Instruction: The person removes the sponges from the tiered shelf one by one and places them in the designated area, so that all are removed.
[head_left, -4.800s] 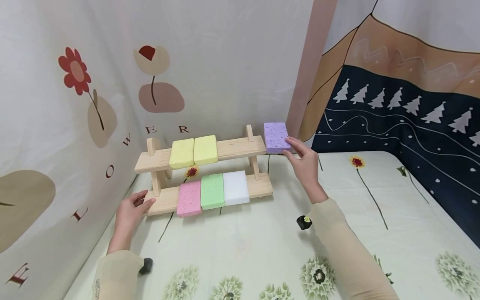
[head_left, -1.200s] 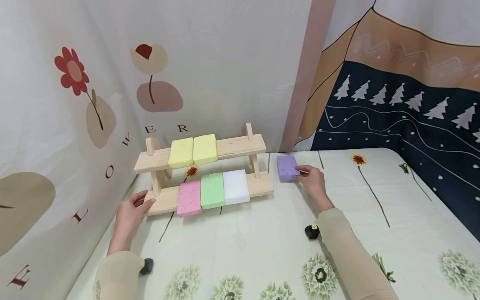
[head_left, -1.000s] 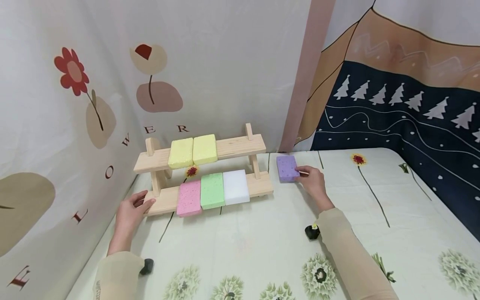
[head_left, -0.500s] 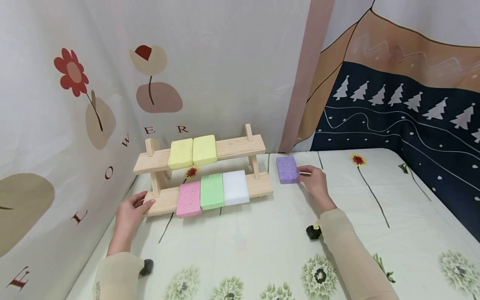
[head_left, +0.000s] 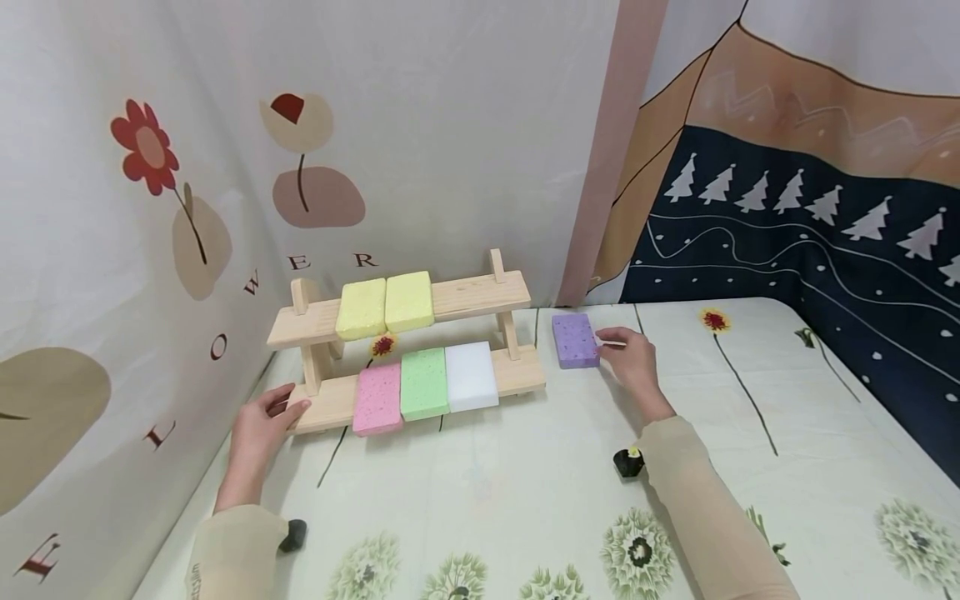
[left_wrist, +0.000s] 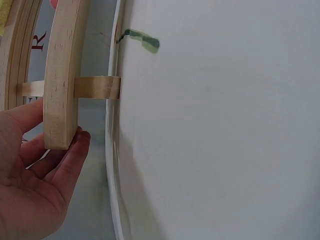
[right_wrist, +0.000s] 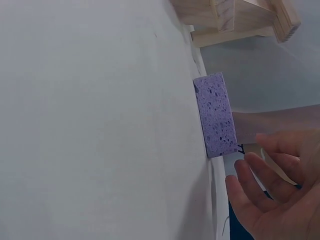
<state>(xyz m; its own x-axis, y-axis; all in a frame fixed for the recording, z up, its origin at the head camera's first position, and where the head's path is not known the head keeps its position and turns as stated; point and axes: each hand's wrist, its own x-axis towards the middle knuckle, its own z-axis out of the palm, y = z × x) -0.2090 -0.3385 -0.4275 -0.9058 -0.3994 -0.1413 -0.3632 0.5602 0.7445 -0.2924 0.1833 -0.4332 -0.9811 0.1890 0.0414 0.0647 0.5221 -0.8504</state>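
A small two-tier wooden shelf (head_left: 322, 317) stands near the back of the cloth-covered table. My left hand (head_left: 257, 427) grips the left end of its lower board; in the left wrist view, the thumb is on one side of the board (left_wrist: 62, 90) and the fingers on the other. On the cloth right of the shelf lies a purple sponge (head_left: 576, 341). Beside its right edge my right hand (head_left: 632, 358) has loosely bent fingers around nothing, and the right wrist view has the fingers apart from the sponge (right_wrist: 216, 115).
Two yellow sponges (head_left: 409, 300) lie side by side on the upper board. The lower board bears a pink sponge (head_left: 378, 398), a green sponge (head_left: 424, 383) and a white sponge (head_left: 472, 377). Printed cloth walls (head_left: 465, 125) rise behind and to the left.
The purple sponge has come down from beside the upper board onto the table. My right hand has let go of it and drawn slightly right. The left hand keeps its place.
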